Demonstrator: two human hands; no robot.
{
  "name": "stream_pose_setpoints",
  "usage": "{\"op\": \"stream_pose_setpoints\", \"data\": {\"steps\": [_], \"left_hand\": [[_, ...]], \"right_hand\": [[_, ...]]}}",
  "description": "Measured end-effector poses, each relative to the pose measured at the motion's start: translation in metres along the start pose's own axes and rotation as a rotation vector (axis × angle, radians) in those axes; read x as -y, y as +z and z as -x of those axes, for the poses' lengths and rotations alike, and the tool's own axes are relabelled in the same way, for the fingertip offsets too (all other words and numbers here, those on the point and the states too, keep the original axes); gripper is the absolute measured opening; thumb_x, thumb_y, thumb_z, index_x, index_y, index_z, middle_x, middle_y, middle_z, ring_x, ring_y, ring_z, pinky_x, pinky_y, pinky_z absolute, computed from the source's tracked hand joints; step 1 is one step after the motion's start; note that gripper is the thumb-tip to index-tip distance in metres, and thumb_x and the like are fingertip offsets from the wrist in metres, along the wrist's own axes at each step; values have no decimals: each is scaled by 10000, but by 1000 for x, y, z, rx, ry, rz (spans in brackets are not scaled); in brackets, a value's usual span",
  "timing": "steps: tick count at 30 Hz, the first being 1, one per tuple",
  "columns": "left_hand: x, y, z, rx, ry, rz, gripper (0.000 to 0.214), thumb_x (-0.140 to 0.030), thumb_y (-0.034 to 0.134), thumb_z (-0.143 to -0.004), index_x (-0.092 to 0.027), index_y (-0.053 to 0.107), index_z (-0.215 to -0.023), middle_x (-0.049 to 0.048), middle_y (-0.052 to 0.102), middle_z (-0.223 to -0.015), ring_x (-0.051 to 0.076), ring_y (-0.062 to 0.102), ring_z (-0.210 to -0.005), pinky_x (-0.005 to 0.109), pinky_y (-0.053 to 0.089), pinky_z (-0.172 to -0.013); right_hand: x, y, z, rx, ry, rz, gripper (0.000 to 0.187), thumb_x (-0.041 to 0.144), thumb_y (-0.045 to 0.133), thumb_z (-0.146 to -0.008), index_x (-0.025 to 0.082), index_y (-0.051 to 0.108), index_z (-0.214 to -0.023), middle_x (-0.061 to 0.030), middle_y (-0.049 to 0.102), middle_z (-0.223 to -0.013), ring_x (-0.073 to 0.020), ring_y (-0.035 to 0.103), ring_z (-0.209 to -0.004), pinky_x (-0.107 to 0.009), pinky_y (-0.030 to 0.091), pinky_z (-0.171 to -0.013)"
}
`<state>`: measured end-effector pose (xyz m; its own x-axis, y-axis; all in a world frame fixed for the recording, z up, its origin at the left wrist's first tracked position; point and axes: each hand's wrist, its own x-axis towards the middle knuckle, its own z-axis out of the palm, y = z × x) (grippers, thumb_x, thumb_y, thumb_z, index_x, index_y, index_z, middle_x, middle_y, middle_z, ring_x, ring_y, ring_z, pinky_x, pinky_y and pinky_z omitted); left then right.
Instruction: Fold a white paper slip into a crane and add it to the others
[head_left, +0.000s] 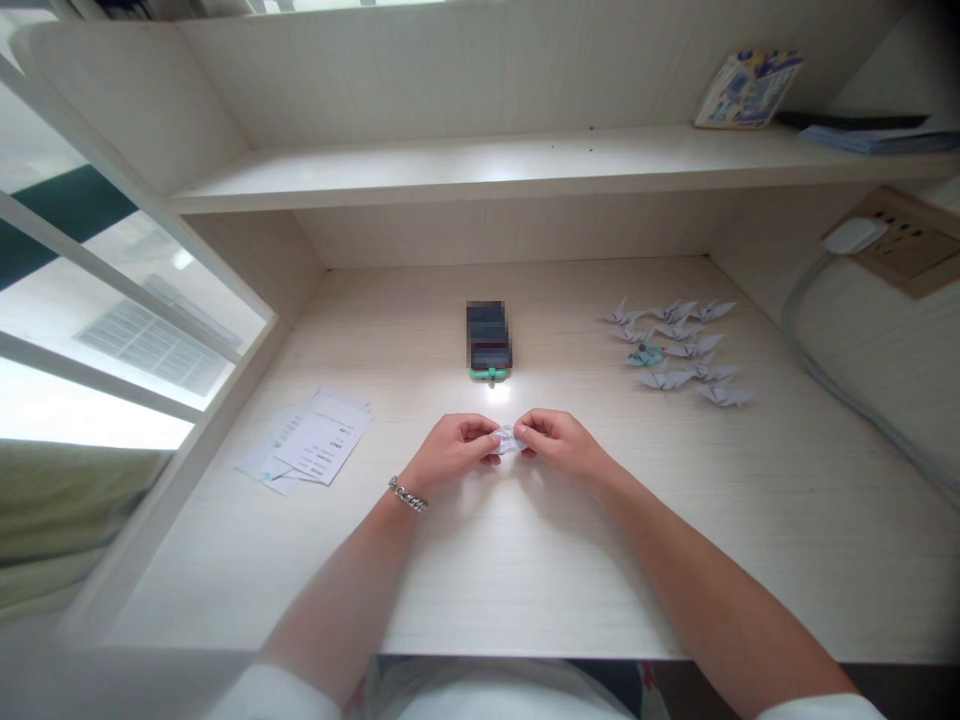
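Between my two hands is a small folded piece of white printed paper (508, 440), held just over the middle of the desk. My left hand (457, 448), with a silver chain bracelet (407, 494) at its wrist, pinches the paper's left end between thumb and fingers. On the opposite end, my right hand (559, 442) has its thumb and fingers closed. Beyond them lies a phone (488, 335) with a green lower edge. Several folded paper cranes (694, 347) sit in rows to the right, one of them teal (643, 355).
Loose printed paper slips (322, 440) overlap on the left of the desk (525, 580). A shelf (450, 170) runs above the back, bearing a small box (748, 90) at right. A grey cable (832, 390) hangs from a wall socket (911, 240). Window bars stand at left.
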<state>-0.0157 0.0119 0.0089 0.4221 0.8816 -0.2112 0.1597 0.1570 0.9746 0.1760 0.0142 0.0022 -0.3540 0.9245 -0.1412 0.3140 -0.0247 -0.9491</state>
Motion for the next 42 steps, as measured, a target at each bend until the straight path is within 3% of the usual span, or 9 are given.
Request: {"op": "stream_pose_setpoints", "data": {"steps": [7,13,24,31,33,37,38,40,42], "left_hand": [[-1,4,-2,-82,13,3,257,-361,588,-773,-110,633,-808,69,652,-718,133,611,-627,248,504,-595],[-2,5,-3,-109,-4,78,251,-345,609,-758,-98,630,-799,78,648,-726,136,611,-635,252,506,-593],[0,9,-1,-109,37,14,219,-330,583,-777,-115,624,-786,59,647,-712,128,611,-640,241,498,-600],[-5,9,0,-169,48,19,249,-357,609,-753,-112,646,-784,65,656,-701,127,607,-617,223,489,-566],[-4,10,-1,-212,64,26,269,-376,614,-744,-114,655,-793,75,668,-731,141,624,-634,238,504,-582],[1,11,-2,-383,109,-23,306,-410,604,-744,-125,672,-831,75,682,-715,168,652,-659,265,524,-626],[2,12,-2,-433,117,-44,308,-413,599,-747,-131,676,-846,73,687,-721,173,658,-669,268,525,-637],[2,13,-2,-513,135,-95,300,-408,591,-756,-149,684,-875,70,698,-761,178,663,-694,271,524,-658],[1,16,0,-554,175,-169,280,-392,581,-770,-175,691,-908,65,704,-838,179,660,-741,273,518,-691]], "right_hand": [[-3,4,-3,-2,-4,-212,240,376,525,-794,159,616,-836,-33,621,-758,-149,582,-649,-280,472,-622],[-2,6,-2,-47,-22,-221,315,248,665,-663,182,563,-954,-34,627,-874,-160,602,-705,-257,463,-594],[-1,6,-1,-58,-1,-227,229,225,664,-646,173,587,-855,-7,609,-765,-140,578,-639,-244,447,-548],[-3,6,-3,-29,-11,-416,239,348,613,-742,173,604,-906,-35,637,-799,-150,612,-647,-312,505,-635],[-4,6,-3,-117,-38,-348,255,353,603,-756,178,598,-942,-45,643,-814,-164,620,-679,-326,508,-656],[1,11,1,-527,-225,36,177,309,573,-793,198,637,-915,-65,637,-902,-184,596,-795,-333,483,-735],[4,13,3,-575,-274,106,160,299,559,-804,205,651,-894,-64,633,-891,-183,587,-792,-327,480,-729],[9,17,7,-555,-328,156,174,294,539,-819,219,669,-906,-66,629,-894,-177,581,-773,-309,484,-696],[12,23,10,-421,-325,121,217,307,525,-829,232,667,-975,-70,631,-948,-169,588,-769,-285,495,-651]]}}
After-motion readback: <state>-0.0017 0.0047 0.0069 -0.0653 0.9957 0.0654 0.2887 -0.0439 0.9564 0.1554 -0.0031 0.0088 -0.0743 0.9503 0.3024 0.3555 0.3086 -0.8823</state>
